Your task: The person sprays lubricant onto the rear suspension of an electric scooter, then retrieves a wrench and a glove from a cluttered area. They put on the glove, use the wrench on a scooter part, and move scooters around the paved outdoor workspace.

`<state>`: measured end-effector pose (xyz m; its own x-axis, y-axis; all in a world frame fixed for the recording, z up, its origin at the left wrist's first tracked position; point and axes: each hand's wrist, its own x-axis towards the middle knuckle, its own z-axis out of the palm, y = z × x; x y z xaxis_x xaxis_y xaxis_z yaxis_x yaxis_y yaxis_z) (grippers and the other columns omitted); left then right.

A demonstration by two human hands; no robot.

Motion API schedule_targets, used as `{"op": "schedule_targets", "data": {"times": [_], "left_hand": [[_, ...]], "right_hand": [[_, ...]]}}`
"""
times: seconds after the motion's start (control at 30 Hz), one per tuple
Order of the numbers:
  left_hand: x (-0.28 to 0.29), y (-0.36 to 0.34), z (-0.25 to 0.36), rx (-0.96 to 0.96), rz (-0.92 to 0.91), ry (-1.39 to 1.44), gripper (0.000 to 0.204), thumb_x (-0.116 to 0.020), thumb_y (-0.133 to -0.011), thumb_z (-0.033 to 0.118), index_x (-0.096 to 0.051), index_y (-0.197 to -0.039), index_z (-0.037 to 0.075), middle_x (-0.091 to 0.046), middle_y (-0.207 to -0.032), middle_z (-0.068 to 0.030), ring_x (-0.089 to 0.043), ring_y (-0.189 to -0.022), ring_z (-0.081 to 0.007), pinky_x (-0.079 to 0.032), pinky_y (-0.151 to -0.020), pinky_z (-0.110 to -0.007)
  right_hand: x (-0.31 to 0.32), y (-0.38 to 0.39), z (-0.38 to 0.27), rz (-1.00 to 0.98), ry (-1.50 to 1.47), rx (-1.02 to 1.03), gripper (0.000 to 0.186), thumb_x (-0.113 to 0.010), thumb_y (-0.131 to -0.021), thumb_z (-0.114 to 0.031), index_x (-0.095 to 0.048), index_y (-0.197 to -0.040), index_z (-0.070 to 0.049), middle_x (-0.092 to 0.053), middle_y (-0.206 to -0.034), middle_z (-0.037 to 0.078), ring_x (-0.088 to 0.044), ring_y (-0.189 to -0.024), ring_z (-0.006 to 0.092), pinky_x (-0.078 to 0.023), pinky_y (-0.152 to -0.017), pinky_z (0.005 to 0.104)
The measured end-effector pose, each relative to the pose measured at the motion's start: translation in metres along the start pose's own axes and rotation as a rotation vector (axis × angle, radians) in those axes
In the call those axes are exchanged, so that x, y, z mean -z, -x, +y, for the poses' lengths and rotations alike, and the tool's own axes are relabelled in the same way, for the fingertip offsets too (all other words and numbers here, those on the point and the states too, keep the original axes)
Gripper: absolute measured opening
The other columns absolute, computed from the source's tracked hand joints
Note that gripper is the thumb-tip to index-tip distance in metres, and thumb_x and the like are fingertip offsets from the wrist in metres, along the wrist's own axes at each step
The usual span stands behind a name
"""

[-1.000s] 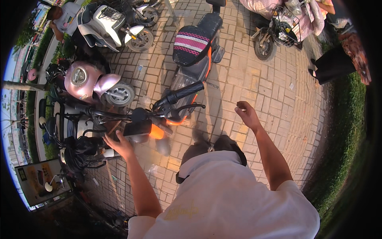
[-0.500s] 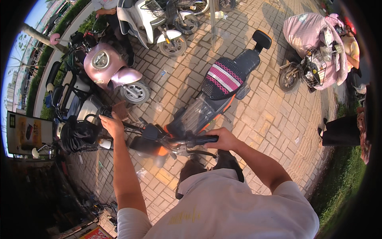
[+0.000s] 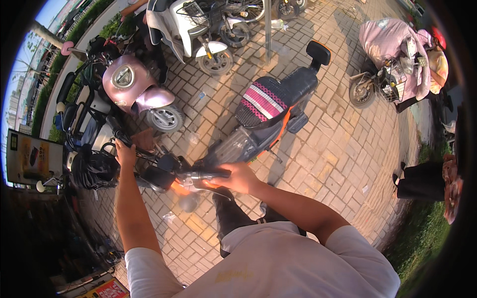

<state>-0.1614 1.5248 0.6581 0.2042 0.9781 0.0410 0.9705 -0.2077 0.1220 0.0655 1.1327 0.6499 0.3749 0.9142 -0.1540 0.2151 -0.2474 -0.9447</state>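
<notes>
I stand beside an orange and black electric scooter (image 3: 248, 141), its seat cover (image 3: 263, 102) striped in pink, white and black. My right hand (image 3: 241, 178) is closed round the right handlebar grip (image 3: 213, 174), with a brake lever just below it. At the other end of the bar, my left hand (image 3: 125, 153) is closed on the left grip (image 3: 119, 131); its fingers are partly hidden. Between the hands are the dark handlebar centre (image 3: 169, 163) and an orange lamp (image 3: 180, 188). Behind the seat rises a black backrest (image 3: 318, 52).
A pink scooter (image 3: 126, 79) stands close ahead on the left, with a white one (image 3: 191, 30) farther off. Black bags (image 3: 94, 166) hang near my left hand. At right, a person in a red helmet (image 3: 438, 38) sits on a quilt-covered scooter (image 3: 385, 39). Paving (image 3: 328, 164) lies underfoot.
The scooter has shifted to the left, its handlebar and seat with it. Both my hands have moved left, still on the grips. My legs have also changed position.
</notes>
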Motion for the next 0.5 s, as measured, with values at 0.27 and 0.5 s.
{"op": "schedule_targets", "data": {"times": [0.27, 0.5], "left_hand": [[-0.003, -0.016, -0.001, -0.064, 0.016, -0.014, 0.086, -0.068, -0.08, 0.03, -0.017, -0.144, 0.002, -0.028, -0.148, -0.0136, -0.035, -0.131, -0.0341, -0.033, -0.104, -0.047], [0.011, -0.02, -0.001, -0.16, -0.009, -0.129, 0.082, -0.065, -0.081, 0.04, -0.026, -0.141, -0.002, -0.042, -0.138, -0.0174, -0.049, -0.12, -0.0323, -0.043, -0.096, -0.039]], "right_hand": [[-0.017, -0.004, 0.003, 0.067, -0.068, 0.036, 0.047, -0.075, -0.072, -0.041, -0.065, -0.101, -0.005, -0.067, -0.08, 0.016, -0.066, -0.069, 0.0267, -0.05, -0.063, 0.0333], [-0.003, -0.009, -0.014, 0.042, -0.139, -0.059, 0.041, -0.08, -0.072, -0.023, -0.065, -0.099, 0.004, -0.066, -0.08, 0.005, -0.059, -0.072, 0.0092, -0.048, -0.066, 0.0257]]}}
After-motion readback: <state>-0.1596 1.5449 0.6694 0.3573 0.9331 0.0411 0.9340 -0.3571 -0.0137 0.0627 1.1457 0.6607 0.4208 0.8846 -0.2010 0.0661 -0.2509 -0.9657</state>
